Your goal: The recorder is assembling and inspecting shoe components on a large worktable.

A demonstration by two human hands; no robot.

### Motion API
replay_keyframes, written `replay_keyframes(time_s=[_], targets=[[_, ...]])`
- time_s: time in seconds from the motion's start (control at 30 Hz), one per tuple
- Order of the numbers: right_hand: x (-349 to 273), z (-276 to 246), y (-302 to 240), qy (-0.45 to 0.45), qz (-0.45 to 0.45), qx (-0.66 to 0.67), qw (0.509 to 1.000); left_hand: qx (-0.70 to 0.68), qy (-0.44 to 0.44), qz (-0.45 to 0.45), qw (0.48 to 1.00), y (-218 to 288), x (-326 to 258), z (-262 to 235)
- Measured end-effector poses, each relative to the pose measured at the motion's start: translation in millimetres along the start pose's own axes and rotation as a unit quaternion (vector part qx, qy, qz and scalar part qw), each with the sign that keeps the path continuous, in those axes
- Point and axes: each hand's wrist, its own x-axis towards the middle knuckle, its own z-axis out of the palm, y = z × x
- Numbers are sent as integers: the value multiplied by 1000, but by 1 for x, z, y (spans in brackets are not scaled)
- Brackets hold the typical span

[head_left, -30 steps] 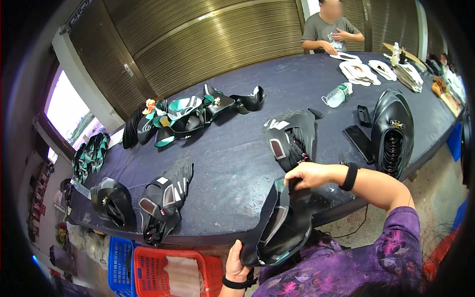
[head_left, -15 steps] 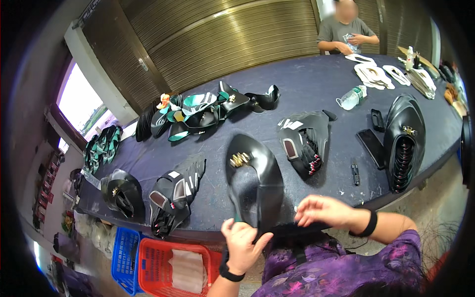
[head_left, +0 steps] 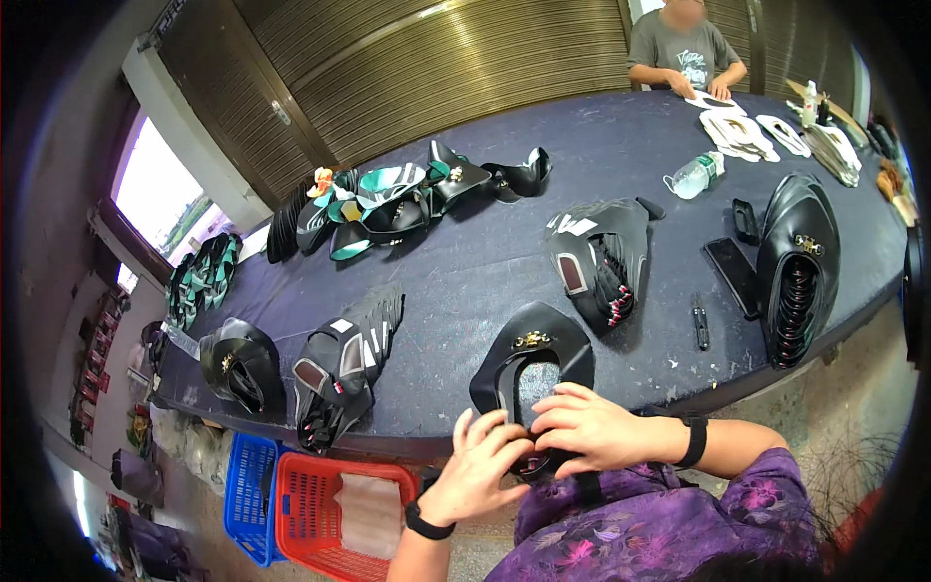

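Observation:
A black shoe upper (head_left: 570, 357) with a gold ornament on its toe lies at the table's near edge, its narrow heel end toward me. My left hand (head_left: 475, 464) grips the left side of that heel end, fingers bent over it. From the right, my right hand (head_left: 589, 432) closes on the same end, and the fingertips of both hands nearly meet. The hands partly hide the heel. Beyond the upper and a little to the right is a stack of black-and-grey shoe uppers (head_left: 601, 247) with white stripes.
To the left stand more stacked uppers (head_left: 354, 354). At right are a thick stack of black uppers (head_left: 810, 218), a phone (head_left: 732, 276) and thread snips (head_left: 700, 325). A plastic bottle (head_left: 696, 177) lies farther back. Red (head_left: 291, 543) and blue baskets (head_left: 240, 524) sit below; a co-worker (head_left: 684, 58) handles white pieces.
The shoe upper has come down from a raised, tilted position onto the near edge. My right hand has moved left and taken hold of its heel end beside my left hand.

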Motion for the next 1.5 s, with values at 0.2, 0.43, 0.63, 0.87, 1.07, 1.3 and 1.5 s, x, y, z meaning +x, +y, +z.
replay_keyframes(time_s=[0.2,0.43,0.63,0.87,1.07,1.3,1.5], targets=[[16,26,-10,-87,-10,-85,992,26,-67,27,997,-28,20,-18],[-7,-10,-4,-88,-5,69,994,-88,-108,156,978,-37,45,-19],[-29,-29,-12,-161,45,32,985,-65,-271,197,940,-18,87,-10],[-44,-24,-15,-191,46,-22,980,-83,-406,201,888,3,121,6],[-49,-27,-8,-152,32,53,986,-98,-429,187,878,7,130,26],[-61,-26,-2,-107,31,99,989,-279,-188,153,929,-6,114,57],[-68,-34,-2,-75,49,107,990,-255,-128,178,942,-9,112,47]])
